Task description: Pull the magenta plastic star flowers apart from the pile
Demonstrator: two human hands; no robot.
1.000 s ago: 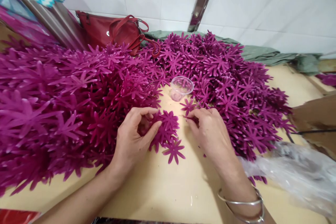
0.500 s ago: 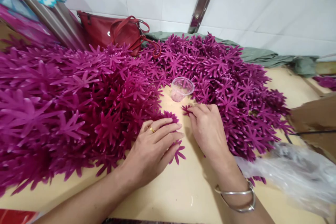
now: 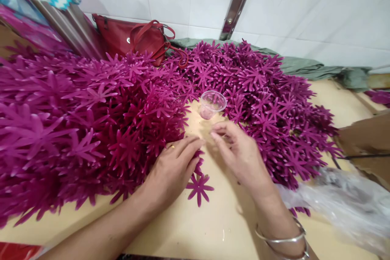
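Observation:
My left hand (image 3: 173,166) lies flat with its fingers stretched out, pressing on a small stack of magenta plastic flowers (image 3: 198,161) at the edge of the big flower pile (image 3: 91,122). A ring shows on one finger. My right hand (image 3: 240,154) hovers just right of it, slightly blurred, fingers loosely extended toward the left fingertips with nothing visible in them. It wears metal bangles (image 3: 283,239) on the wrist. A single flower (image 3: 199,189) lies loose on the beige table (image 3: 189,227) below my left hand. A small clear plastic cup (image 3: 212,103) stands just beyond both hands.
Magenta flowers heap the left and back of the table, with another mound (image 3: 268,101) on the right. A red handbag (image 3: 137,40) leans on the tiled wall. Green cloth (image 3: 304,65), a cardboard box (image 3: 371,138) and a clear plastic bag (image 3: 344,199) sit right.
My left hand turned from gripping the small stack to lying flat on it. My right hand, which pinched a flower by the cup, drew toward the left hand and no flower shows in it.

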